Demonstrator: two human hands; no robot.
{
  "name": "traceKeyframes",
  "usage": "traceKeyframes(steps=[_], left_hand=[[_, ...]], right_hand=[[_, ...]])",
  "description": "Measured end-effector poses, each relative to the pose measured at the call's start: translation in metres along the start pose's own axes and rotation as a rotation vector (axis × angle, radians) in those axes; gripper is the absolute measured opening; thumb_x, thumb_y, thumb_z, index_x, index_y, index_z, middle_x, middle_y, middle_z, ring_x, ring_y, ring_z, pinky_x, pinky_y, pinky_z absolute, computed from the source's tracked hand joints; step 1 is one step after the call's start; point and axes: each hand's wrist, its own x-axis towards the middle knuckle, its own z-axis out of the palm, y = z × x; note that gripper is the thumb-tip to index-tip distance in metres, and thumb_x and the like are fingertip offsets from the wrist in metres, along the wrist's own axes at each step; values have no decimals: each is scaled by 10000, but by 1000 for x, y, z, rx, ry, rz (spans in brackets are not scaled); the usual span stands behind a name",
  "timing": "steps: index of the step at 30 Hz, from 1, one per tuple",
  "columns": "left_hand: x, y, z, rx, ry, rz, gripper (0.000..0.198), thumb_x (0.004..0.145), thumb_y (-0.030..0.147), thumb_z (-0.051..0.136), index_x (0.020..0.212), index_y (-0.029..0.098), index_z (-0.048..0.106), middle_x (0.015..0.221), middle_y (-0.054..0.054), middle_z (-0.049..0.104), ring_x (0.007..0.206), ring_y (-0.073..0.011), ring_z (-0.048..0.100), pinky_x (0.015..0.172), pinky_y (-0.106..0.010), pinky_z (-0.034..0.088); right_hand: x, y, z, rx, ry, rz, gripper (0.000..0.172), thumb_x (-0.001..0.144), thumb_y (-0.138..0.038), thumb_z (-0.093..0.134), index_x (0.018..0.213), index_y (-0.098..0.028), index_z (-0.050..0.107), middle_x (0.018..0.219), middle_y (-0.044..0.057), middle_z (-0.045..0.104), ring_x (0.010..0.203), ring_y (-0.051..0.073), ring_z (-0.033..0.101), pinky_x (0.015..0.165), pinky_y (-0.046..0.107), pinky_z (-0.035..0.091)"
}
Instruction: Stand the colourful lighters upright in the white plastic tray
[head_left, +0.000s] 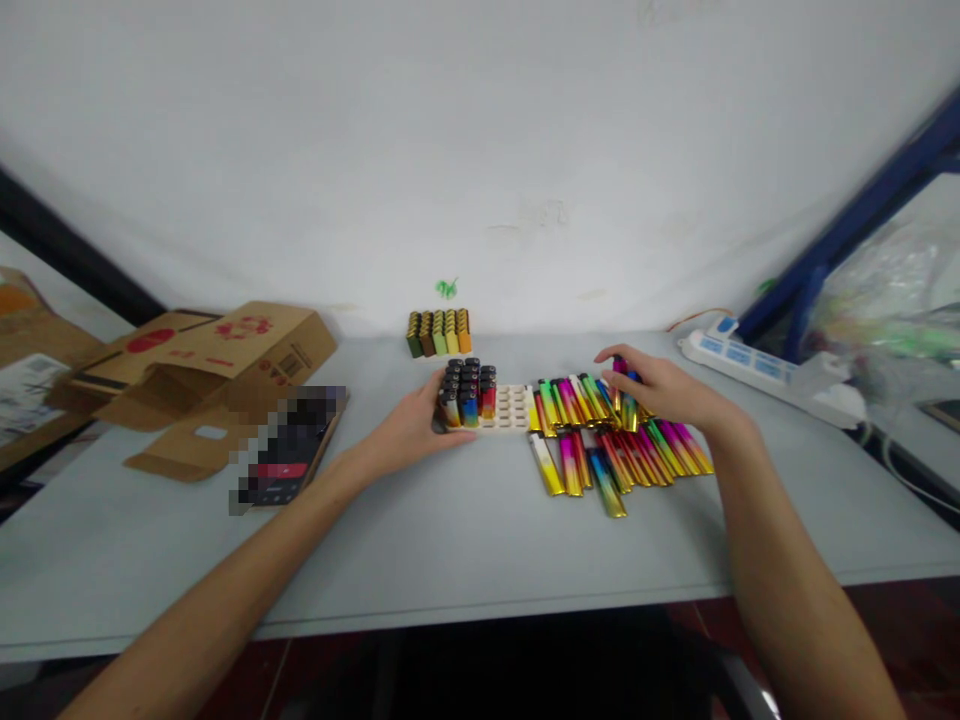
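Note:
My left hand (pixel 409 425) is wrapped around the left end of a white slotted tray (pixel 514 428), its thumb along the front edge. Upright lighters (pixel 470 385) with black tops fill the tray's left part, while bare slots show at its right. Over a spread of shiny lighters (pixel 577 460) in two rough rows, my right hand (pixel 664 385) has its fingers closed on a lighter (pixel 618 368) with a dark top. That lighter is tilted up, partly covered by the fingers. Gold, pink, green and blue shades colour the lying lighters.
Behind the tray, by the wall, stands a block of upright lighters (pixel 439 338). An open cardboard box (pixel 262 345) and a phone (pixel 292 450), partly blurred, lie on the left. A white power strip (pixel 772 370) with a cable sits at the right.

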Motion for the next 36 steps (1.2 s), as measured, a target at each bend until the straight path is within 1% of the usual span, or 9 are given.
traceKeyframes(steps=[4, 9, 13, 20, 25, 28, 31, 34, 36], left_hand=[[0, 2, -1, 8, -13, 0, 1072, 800, 660, 773, 1607, 113, 328, 1415, -210, 661, 1239, -406, 683, 1086, -517, 561], [-1, 3, -2, 4, 2, -8, 1051, 776, 654, 785, 1579, 110, 380, 1381, -200, 679, 1188, -406, 702, 1040, -524, 582], [0, 3, -2, -11, -4, -3, 1010, 773, 657, 785, 1561, 152, 406, 1302, -164, 721, 1091, -388, 734, 958, -485, 617], [0, 4, -2, 8, -4, -25, 1073, 777, 654, 787, 1586, 90, 364, 1328, -206, 702, 1175, -425, 706, 1034, -522, 583], [-1, 6, -2, -19, 18, -16, 1060, 752, 610, 819, 1579, 106, 391, 1276, -174, 728, 1154, -422, 717, 1015, -506, 594], [-1, 6, -2, -8, 7, -22, 1047, 770, 619, 801, 1577, 97, 385, 1247, -163, 734, 1139, -412, 721, 1005, -489, 596], [-1, 4, -2, 2, -19, -27, 1051, 782, 638, 787, 1585, 106, 367, 1279, -166, 721, 1114, -393, 729, 997, -478, 601], [0, 2, -1, 7, -17, -18, 1059, 787, 644, 781, 1598, 119, 345, 1350, -179, 692, 1150, -392, 718, 1025, -479, 590], [0, 2, 0, 15, -11, -19, 1078, 788, 639, 784, 1605, 106, 326, 1383, -201, 673, 1194, -402, 701, 1058, -489, 572]], right_hand=[[3, 2, 2, -34, 24, -19, 441, 979, -533, 572, 1275, -234, 701, 923, 74, 775, 735, 235, 690, 713, 362, 541], [4, 8, -2, -83, 16, -16, 439, 929, -584, 647, 1143, -228, 789, 907, 85, 799, 777, 258, 720, 753, 373, 552], [7, 13, 0, -123, 18, -31, 427, 932, -575, 655, 1106, -221, 819, 1019, 115, 815, 860, 287, 733, 832, 414, 560], [12, 16, 9, -149, 24, -82, 355, 994, -467, 599, 1074, -226, 847, 1041, 138, 788, 943, 296, 714, 916, 463, 569], [13, 10, 9, -155, 25, -65, 303, 982, -365, 592, 1056, -220, 848, 1029, 132, 796, 872, 284, 720, 890, 449, 569], [12, 5, 7, -171, 39, -37, 333, 990, -387, 582, 1059, -188, 840, 1002, 143, 792, 808, 273, 715, 845, 436, 566], [10, 0, 3, -157, 103, -12, 353, 1000, -423, 574, 1041, -182, 829, 973, 137, 791, 756, 257, 706, 808, 424, 561], [9, -11, 4, -105, 152, -31, 346, 1013, -439, 567, 1034, -195, 812, 977, 123, 795, 774, 256, 712, 812, 429, 565], [9, -25, 9, -23, 175, -62, 349, 1027, -446, 560, 1109, -196, 789, 1006, 120, 793, 818, 261, 724, 826, 436, 581]])
